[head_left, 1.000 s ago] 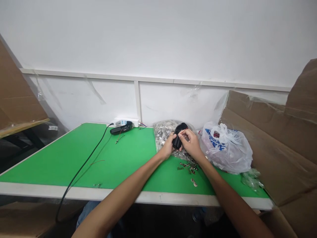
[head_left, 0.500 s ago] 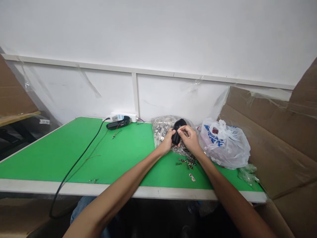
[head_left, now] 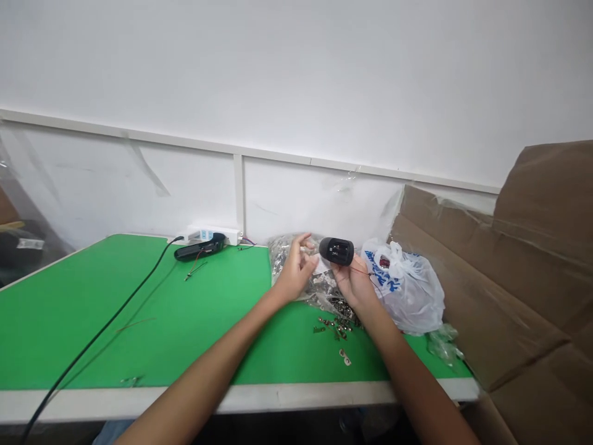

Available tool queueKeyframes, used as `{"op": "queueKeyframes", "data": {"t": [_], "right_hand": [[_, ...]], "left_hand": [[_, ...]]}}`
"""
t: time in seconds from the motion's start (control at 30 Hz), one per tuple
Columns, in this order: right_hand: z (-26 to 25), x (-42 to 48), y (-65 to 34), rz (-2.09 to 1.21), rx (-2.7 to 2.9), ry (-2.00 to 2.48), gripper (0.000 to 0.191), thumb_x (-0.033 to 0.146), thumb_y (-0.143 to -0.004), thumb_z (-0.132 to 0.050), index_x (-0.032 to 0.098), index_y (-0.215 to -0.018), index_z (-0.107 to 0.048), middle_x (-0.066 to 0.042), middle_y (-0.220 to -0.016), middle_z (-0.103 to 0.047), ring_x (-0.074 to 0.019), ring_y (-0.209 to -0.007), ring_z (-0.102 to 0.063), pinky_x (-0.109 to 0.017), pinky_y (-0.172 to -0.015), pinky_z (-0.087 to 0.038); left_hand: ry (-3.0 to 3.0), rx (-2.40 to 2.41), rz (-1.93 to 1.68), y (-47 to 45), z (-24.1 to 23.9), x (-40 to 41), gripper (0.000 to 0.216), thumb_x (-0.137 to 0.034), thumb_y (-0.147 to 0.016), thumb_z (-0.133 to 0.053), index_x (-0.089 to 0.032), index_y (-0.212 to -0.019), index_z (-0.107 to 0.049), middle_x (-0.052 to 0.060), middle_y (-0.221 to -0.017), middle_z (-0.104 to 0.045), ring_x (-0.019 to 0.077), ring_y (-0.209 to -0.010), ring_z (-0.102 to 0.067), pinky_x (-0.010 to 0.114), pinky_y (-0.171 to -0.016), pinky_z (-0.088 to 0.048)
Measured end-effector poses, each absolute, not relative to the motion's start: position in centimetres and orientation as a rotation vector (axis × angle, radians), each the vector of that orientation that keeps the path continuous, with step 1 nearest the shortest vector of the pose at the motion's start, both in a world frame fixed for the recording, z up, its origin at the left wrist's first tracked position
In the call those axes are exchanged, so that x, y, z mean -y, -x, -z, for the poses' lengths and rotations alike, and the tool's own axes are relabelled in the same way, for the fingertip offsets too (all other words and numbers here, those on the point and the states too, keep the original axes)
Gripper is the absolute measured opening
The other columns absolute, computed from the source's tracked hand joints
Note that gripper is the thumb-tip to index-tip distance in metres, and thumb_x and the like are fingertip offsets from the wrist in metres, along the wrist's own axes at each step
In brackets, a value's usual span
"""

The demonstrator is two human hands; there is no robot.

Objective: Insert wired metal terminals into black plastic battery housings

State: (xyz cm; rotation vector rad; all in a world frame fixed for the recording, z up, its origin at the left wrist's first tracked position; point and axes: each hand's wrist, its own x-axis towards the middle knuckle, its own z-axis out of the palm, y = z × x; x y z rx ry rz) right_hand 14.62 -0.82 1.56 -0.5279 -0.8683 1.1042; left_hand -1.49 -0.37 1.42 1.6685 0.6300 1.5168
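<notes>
My right hand grips a black plastic housing above the table, its end with a slotted recess turned toward me. A thin reddish wire trails from the housing beside my right fingers. To the left of the housing, my left hand is off it, with its fingers apart and nothing visible in them. Behind and below both hands lies a clear plastic bag full of small metal parts. Loose metal contacts and springs are heaped on the green tabletop under my right hand.
A second black housing with wires lies by a white power strip. A black cable runs across the left side. At right are a white plastic bag and cardboard. A small metal plate lies near the front edge.
My left hand has let go of the housing and moved left, its fingers opening. The housing, now in my right hand, has turned to show its slotted end. The camera view has shifted.
</notes>
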Motion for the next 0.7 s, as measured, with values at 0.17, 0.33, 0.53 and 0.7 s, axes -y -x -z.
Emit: {"op": "queueKeyframes", "data": {"t": [0.17, 0.33, 0.53, 0.7], "right_hand": [[-1.3, 1.9, -14.2, -1.251, 0.993, 0.604, 0.034, 0.044, -0.074, -0.092, 0.022, -0.089, -0.072, -0.001, -0.085, -0.072, -0.0175, -0.079, -0.068, -0.028, -0.069, -0.061], [-1.3, 2.1, -14.3, -1.204, 1.062, 0.679, 0.039, 0.052, -0.074, -0.09, 0.023, -0.09, -0.07, -0.003, -0.089, -0.075, -0.0207, -0.083, -0.073, -0.031, -0.069, -0.063], [-1.4, 1.9, -14.0, -1.181, 1.071, 0.692, 0.042, 0.056, -0.071, -0.09, 0.023, -0.086, -0.069, -0.004, -0.087, -0.075, -0.0209, -0.083, -0.073, -0.032, -0.073, -0.063], [-1.1, 1.7, -13.9, -1.097, 1.102, 0.714, 0.048, 0.062, -0.068, -0.089, 0.023, -0.086, -0.067, -0.002, -0.08, -0.073, -0.0205, -0.075, -0.07, -0.032, -0.067, -0.06]], "left_hand": [[-2.203, -0.716, -1.351, 3.0, -1.9, 0.1, 0.089, -0.045, -0.084, -0.085, -0.027, -0.161, -0.045, 0.016, -0.163, -0.048, 0.0339, -0.13, -0.062, 0.05, -0.114, -0.05], [-2.322, -0.664, -1.312, 3.2, -2.4, -0.1, 0.069, -0.033, -0.091, -0.077, -0.028, -0.156, -0.054, 0.012, -0.158, -0.058, 0.0325, -0.148, -0.052, 0.053, -0.128, -0.036], [-2.219, -0.7, -1.335, 3.2, -2.4, 0.0, 0.062, -0.03, -0.086, -0.081, -0.03, -0.146, -0.062, 0.01, -0.154, -0.063, 0.0321, -0.145, -0.056, 0.054, -0.126, -0.039], [-2.057, -0.744, -1.297, 3.1, -2.3, 0.2, 0.064, -0.031, -0.082, -0.083, -0.032, -0.144, -0.065, 0.008, -0.152, -0.065, 0.0297, -0.12, -0.072, 0.05, -0.112, -0.053]]}}
